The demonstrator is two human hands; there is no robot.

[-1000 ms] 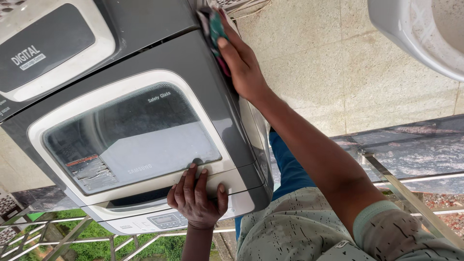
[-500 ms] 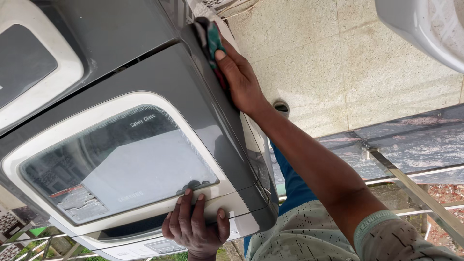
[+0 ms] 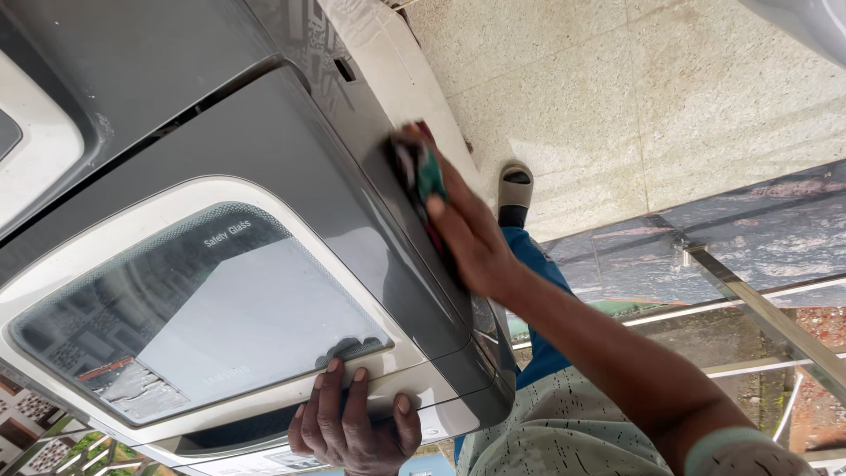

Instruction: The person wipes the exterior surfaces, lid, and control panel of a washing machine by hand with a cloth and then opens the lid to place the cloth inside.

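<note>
Red-grey sticker (image 3: pixel 123 383) – glass lid's (image 3: pixel 194 308) corner

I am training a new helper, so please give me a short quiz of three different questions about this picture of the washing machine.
1. True or false: the left hand rests flat on the front edge of the lid of the grey top-loading washing machine.
2. What does the right hand press against the machine's side edge? A) a brush B) a green and red cloth C) a bottle
3. Fill in: on the tiled floor, beside the machine, shows one foot in a pale ____.

Key: 1 true; 2 B; 3 sandal
</note>
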